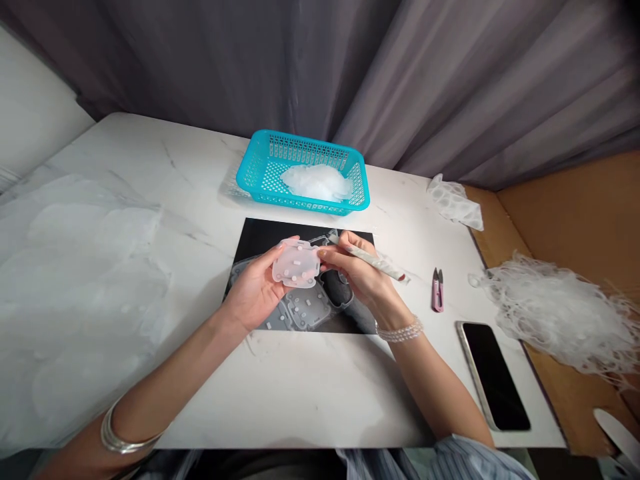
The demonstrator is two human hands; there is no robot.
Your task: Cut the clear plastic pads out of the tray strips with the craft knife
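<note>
Left hand [253,293] is cupped under a pale, see-through part [296,264], thumb on its near edge and fingers curled behind it, so it sits raised just above the black mat [260,237]. Right hand [363,280] is closed on a thin white tool [373,260], held like a pen, and its fingertips touch the part's edge at 3 o'clock.

From the one head view, the part looks like a thin moulding with rounded corners and small white nubs across its face. I'd judge it very light, bendy rather than stiff, a bit slick, and easy to crease or nick. The outer rim, clear of the nubs, seems the best place to grip it. A similar grey piece [305,312] lies flat on the mat at 6 o'clock from the hands.

The table [300,387] is white marble-look and smooth. A teal basket [305,203] holding clear bits stands at 12 o'clock, pink snips [437,290] lie at 3, a dark phone [493,373] at 4, and a tangle of white trimmings [550,313] further out at 3 on brown board [575,213]. Filmy sheets [75,280] cover the table at 9. A grey curtain [350,67] closes off the back.
</note>
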